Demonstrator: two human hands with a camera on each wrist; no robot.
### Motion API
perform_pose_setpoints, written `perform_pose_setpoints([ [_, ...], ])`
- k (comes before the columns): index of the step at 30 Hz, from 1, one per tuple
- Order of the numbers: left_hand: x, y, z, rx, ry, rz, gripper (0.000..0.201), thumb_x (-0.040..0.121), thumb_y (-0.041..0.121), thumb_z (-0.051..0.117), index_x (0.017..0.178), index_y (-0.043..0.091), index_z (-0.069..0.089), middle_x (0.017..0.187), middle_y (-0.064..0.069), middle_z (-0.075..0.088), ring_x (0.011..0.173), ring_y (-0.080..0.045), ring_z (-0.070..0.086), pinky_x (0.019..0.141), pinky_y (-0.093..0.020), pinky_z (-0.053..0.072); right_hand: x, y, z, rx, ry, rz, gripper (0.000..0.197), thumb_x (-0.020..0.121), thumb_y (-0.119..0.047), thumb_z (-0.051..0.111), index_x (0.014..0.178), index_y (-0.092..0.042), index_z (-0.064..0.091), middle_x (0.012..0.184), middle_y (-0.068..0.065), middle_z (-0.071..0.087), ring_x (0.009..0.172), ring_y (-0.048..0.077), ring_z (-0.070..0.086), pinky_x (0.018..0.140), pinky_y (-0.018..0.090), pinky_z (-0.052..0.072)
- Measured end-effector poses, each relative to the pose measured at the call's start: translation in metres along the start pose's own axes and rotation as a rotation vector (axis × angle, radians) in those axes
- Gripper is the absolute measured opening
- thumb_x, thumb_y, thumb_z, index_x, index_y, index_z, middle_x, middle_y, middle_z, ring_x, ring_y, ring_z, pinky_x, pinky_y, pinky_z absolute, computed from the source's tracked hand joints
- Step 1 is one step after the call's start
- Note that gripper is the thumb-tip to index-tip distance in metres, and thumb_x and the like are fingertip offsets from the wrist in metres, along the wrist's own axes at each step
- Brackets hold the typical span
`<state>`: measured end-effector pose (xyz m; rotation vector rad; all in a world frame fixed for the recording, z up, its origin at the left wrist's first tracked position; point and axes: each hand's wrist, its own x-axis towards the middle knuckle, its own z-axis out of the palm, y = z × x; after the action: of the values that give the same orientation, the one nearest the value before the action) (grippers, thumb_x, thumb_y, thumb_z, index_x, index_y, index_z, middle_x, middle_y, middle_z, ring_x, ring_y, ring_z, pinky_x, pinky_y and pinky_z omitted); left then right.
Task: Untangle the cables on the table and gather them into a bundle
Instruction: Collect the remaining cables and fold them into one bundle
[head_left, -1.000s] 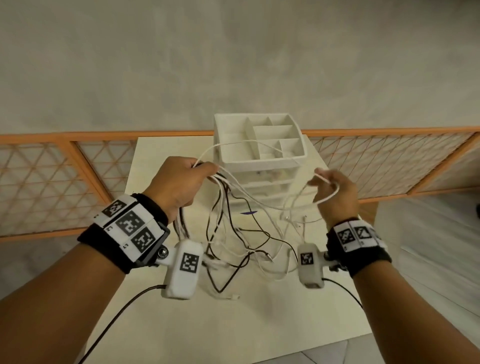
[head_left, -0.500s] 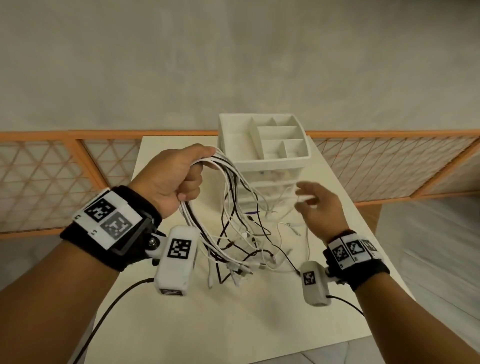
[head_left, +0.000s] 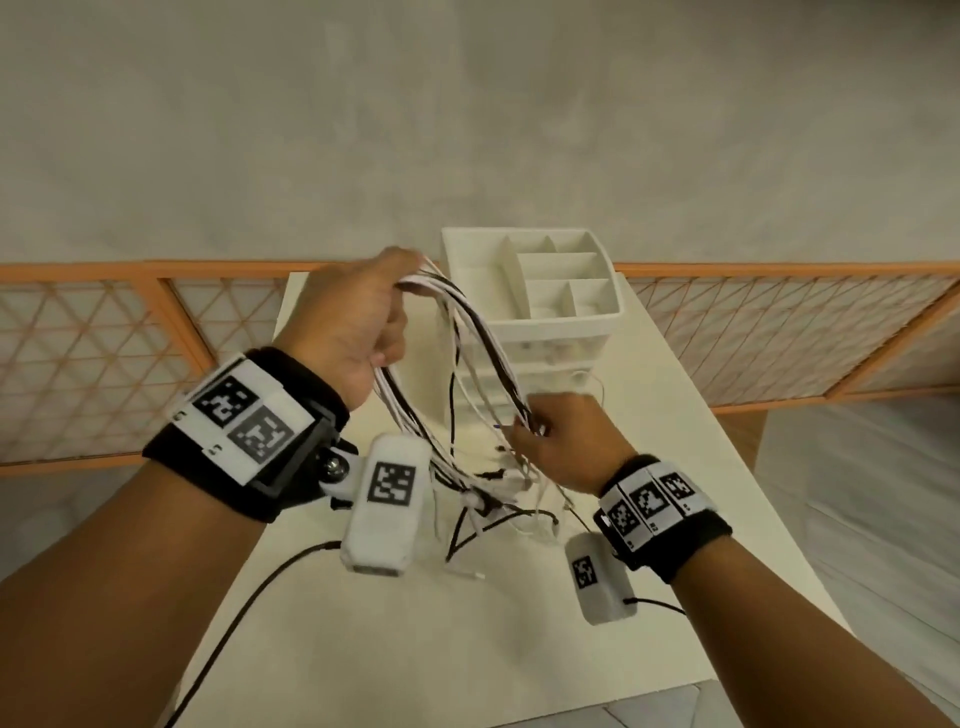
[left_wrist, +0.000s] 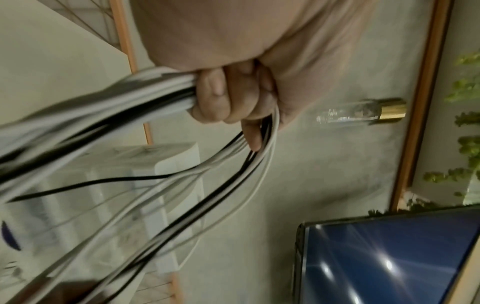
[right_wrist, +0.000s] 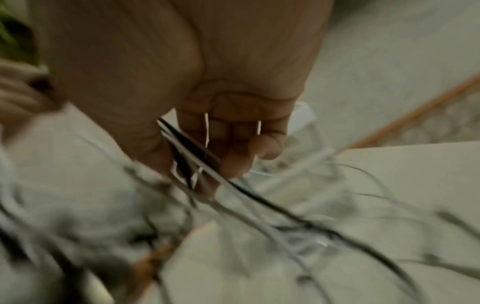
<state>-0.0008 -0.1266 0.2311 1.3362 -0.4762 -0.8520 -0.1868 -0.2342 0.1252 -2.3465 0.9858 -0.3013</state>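
The left hand (head_left: 345, 322) is raised above the table (head_left: 519, 649), fist curled tight round the cables (head_left: 480, 338) — white and black strands looping over it and hanging down on both sides. Just right of that fist stands a white organizer (head_left: 550, 291). Lower and to the right, the right hand (head_left: 566, 441) curls its fingers (right_wrist: 269, 147) round the hanging strands — their loose ends dangle beneath it.
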Motion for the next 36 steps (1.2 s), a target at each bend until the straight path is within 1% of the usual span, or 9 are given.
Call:
perform_pose_setpoints([
  [6,0.004,0.005,-0.006,-0.041,0.04,0.052,0.036,0.092,0.021,0.064,0.064,0.022,0.041,0.04,0.009,0.021,0.036,-0.011,0.015,0.038,-0.02,0.015,-0.008,0.084,0.031,-0.027,-0.112,0.373,0.043,0.093,-0.046,0.044,0.083,-0.014,0.072,0.089,0.01,0.075,0.087,0.032,0.069,0.086,0.046,0.057],
  [11,0.004,-0.009,0.0,0.086,0.022,0.027,0.026,0.093,0.023,0.062,0.07,0.016,0.052,0.04,0.01,0.024,0.036,-0.011,0.016,0.039,-0.019,0.016,0.001,0.085,-0.006,0.283,0.487,0.396,0.018,0.092,-0.028,0.053,0.094,-0.025,0.071,0.088,0.013,0.075,0.08,0.038,0.07,0.077,0.048,0.06],
  [15,0.007,-0.015,-0.003,0.015,0.171,0.035,0.036,0.093,0.023,0.063,0.062,0.02,0.047,0.042,0.007,0.025,0.037,-0.011,0.017,0.04,-0.017,0.017,-0.006,0.079,-0.034,0.201,0.823,0.29,0.022,0.095,-0.009,0.055,0.109,-0.016,0.071,0.111,0.015,0.067,0.101,0.034,0.062,0.081,0.03,0.045],
  [19,0.003,0.001,0.0,-0.142,0.196,0.137,0.032,0.095,0.024,0.063,0.067,0.02,0.048,0.04,0.008,0.026,0.036,-0.009,0.019,0.039,-0.017,0.018,-0.018,0.113,-0.01,-0.178,0.344,0.57,0.025,0.097,-0.032,0.058,0.107,-0.014,0.072,0.114,0.02,0.066,0.102,0.041,0.064,0.084,0.041,0.053],
  [22,0.002,0.009,0.002,-0.16,0.159,0.184,0.032,0.095,0.023,0.063,0.066,0.019,0.052,0.039,0.008,0.025,0.036,-0.01,0.018,0.039,-0.019,0.017,-0.033,0.139,0.024,-0.05,0.029,0.754,0.021,0.094,-0.032,0.059,0.104,-0.019,0.073,0.097,0.015,0.075,0.086,0.034,0.073,0.074,0.036,0.06],
  [25,0.004,-0.002,0.003,-0.067,0.101,0.13,0.034,0.096,0.024,0.063,0.064,0.019,0.05,0.04,0.008,0.024,0.037,-0.011,0.016,0.04,-0.019,0.015,-0.032,0.13,0.025,0.149,0.103,0.741,0.015,0.092,-0.012,0.058,0.097,-0.014,0.072,0.087,0.012,0.077,0.068,0.029,0.072,0.051,0.026,0.054],
  [32,0.005,-0.023,-0.003,0.071,0.129,0.042,0.041,0.094,0.027,0.065,0.06,0.022,0.042,0.045,0.006,0.023,0.041,-0.013,0.016,0.04,-0.016,0.019,-0.005,0.104,-0.026,0.21,0.681,0.427,0.046,0.091,-0.014,0.063,0.134,-0.023,0.05,0.124,0.009,0.066,0.11,0.033,0.062,0.096,0.042,0.052],
  [34,0.003,-0.019,-0.006,0.023,0.074,0.046,0.036,0.094,0.025,0.064,0.063,0.022,0.047,0.042,0.009,0.023,0.038,-0.012,0.015,0.039,-0.018,0.017,-0.003,0.112,-0.028,0.128,0.397,0.481,0.071,0.088,-0.012,0.065,0.15,-0.027,0.033,0.136,0.012,0.06,0.111,0.035,0.065,0.095,0.047,0.055],
  [36,0.002,-0.014,-0.009,0.011,0.018,0.06,0.03,0.095,0.024,0.064,0.067,0.02,0.052,0.041,0.01,0.022,0.037,-0.011,0.015,0.038,-0.018,0.017,-0.005,0.112,-0.022,-0.015,-0.014,0.558,0.082,0.087,-0.012,0.062,0.156,-0.031,0.023,0.126,0.015,0.067,0.084,0.03,0.075,0.073,0.041,0.064],
])
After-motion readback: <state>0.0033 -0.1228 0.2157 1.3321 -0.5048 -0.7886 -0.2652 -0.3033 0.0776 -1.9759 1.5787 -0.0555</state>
